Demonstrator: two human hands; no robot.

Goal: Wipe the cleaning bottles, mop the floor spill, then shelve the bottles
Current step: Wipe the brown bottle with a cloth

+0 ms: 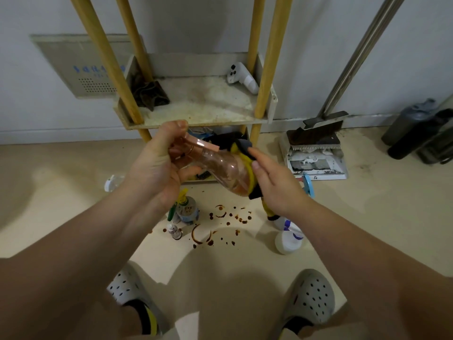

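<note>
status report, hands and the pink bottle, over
Left hand grips pink spray bottle at its head. Right hand holds cloth against bottle's side. Brown spill on floor, unmopped; white spray bottle beside it.

A broom (318,130) is being kept standing in a soiled dustpan (318,168) against the wall (318,57). A vented wall panel (73,67) (blue lettering, illegible) is being observed at left. Dark cylindrical containers (414,131) are being stored at far right, well apart from the dustpan.
</note>
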